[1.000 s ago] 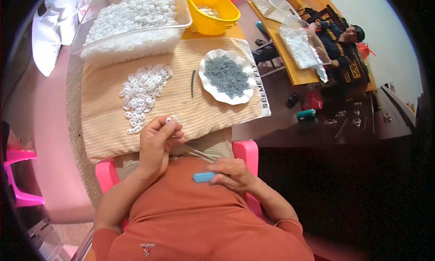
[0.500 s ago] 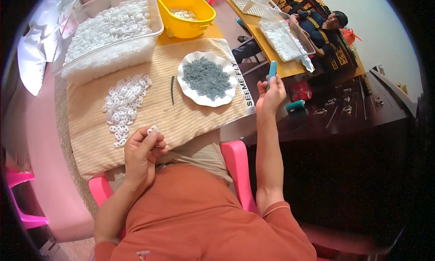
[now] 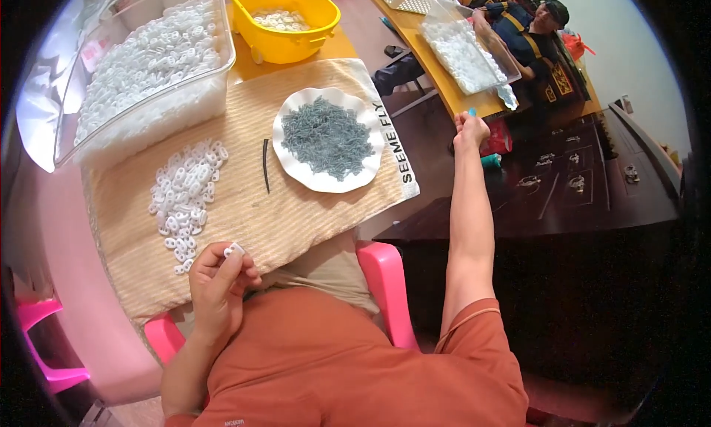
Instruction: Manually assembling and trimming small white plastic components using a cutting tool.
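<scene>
My left hand [image 3: 221, 282] is closed at the cloth's near edge, pinching a small white plastic piece [image 3: 234, 250] with oval holes between thumb and fingers. A loose heap of similar white pieces [image 3: 187, 190] lies just beyond it. My right arm reaches out to the right; the right hand [image 3: 471, 132] is wrapped round a teal stick-shaped object [image 3: 472, 111], of which only an end shows. On the cloth, a white scalloped plate [image 3: 326, 185] holds a pile of small grey pieces [image 3: 326, 138]. A thin black strip [image 3: 266, 166] lies left of the plate.
A large clear bin [image 3: 159, 119] full of white pieces stands far left, beside a yellow tub [image 3: 285, 51]. The striped cloth [image 3: 244, 231] covers the near table. At right are a teal roll [image 3: 491, 161], a dark surface [image 3: 592, 205] and another person [image 3: 522, 38] behind a second bin.
My right hand has moved farther out to the right with the teal object, now mostly covered by the hand. My left hand keeps its pinch on the white piece. The view has shifted slightly.
</scene>
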Action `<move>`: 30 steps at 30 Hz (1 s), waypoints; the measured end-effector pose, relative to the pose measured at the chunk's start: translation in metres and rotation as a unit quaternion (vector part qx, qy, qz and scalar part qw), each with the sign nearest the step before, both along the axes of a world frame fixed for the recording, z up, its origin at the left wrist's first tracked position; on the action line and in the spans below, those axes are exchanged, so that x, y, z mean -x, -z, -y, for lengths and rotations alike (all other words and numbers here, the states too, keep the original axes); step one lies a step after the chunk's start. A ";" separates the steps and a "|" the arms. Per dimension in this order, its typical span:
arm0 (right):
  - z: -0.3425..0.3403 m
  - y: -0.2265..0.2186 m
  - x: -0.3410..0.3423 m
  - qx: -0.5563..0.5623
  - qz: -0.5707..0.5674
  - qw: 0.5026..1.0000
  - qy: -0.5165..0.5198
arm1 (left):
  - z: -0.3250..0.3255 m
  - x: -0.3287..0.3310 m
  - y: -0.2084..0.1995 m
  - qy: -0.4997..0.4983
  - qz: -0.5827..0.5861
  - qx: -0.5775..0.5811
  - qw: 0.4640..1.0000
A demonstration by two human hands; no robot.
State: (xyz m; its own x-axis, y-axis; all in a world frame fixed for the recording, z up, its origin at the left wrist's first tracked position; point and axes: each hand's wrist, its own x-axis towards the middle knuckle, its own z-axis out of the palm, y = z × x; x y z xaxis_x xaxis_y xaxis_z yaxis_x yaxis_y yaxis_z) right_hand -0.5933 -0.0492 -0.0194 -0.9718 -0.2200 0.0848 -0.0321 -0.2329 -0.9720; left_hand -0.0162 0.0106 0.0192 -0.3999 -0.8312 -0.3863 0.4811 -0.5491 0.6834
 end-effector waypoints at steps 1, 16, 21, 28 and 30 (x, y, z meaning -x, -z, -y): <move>0.000 -0.001 0.006 -0.044 -0.007 0.999 -0.009 | 0.001 0.001 0.001 -0.004 0.002 0.004 1.000; 0.001 0.003 0.021 -0.182 -0.053 0.981 -0.043 | 0.003 -0.002 0.004 0.002 -0.003 -0.012 1.000; 0.008 -0.031 -0.036 -0.090 -0.152 0.983 -0.057 | 0.005 -0.001 0.004 0.000 0.002 -0.017 1.000; -0.032 -0.098 -0.289 -0.067 -0.286 0.886 -0.359 | 0.003 0.000 0.011 -0.010 0.026 0.004 1.000; -0.057 -0.089 -0.346 -0.107 -0.212 0.809 -0.538 | 0.001 0.001 0.012 -0.012 0.025 0.006 1.000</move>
State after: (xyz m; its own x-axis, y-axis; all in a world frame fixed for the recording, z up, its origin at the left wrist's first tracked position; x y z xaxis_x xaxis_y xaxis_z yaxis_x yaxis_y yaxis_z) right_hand -0.2476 0.0075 0.0695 -0.1023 -0.9727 0.2081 -0.2644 -0.1751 -0.9484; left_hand -0.0168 0.0092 0.0074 -0.3607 -0.8446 -0.3955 0.4597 -0.5300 0.7126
